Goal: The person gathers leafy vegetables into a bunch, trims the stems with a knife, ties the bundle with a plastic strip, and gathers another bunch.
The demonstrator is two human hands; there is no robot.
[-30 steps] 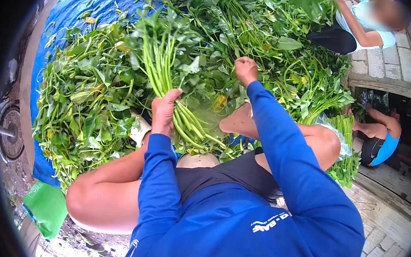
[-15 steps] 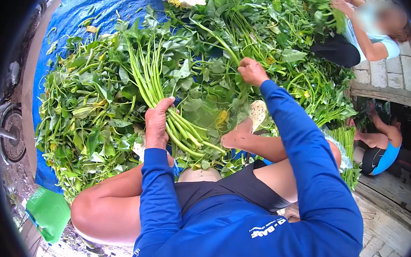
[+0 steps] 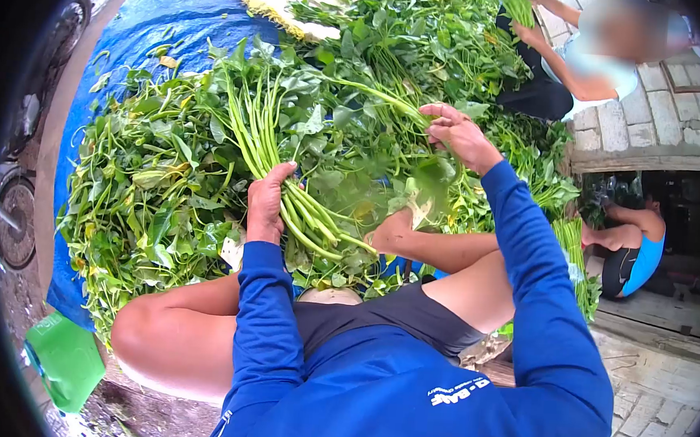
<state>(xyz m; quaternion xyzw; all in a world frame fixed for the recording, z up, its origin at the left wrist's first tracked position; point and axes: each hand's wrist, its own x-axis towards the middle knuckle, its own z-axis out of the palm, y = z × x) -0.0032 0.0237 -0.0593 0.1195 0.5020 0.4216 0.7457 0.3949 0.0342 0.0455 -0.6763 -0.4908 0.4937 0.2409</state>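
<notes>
left fingers [image 3: 283,170] | wrapped round stem bunch [image 3: 263,143]; right fingers [image 3: 443,112] | pinching long stalk [image 3: 383,98]

The wearer's two hands [image 3: 267,203] [image 3: 468,142] showed, one bunch of stems [image 3: 257,137] in the left; two other people [image 3: 595,83] [image 3: 642,267] were toward two and three o'clock, one green object [image 3: 68,365] toward eight.

Bright daylight falls over a wrinkled blue tarpaulin [image 3: 137,33] at ten o'clock, a dark wheel [image 3: 18,222] at nine, brown earthy ground [image 3: 145,416] at seven, pale block paving [image 3: 654,117] at two and four, and a shadowy opening [image 3: 698,228] at three.
</notes>
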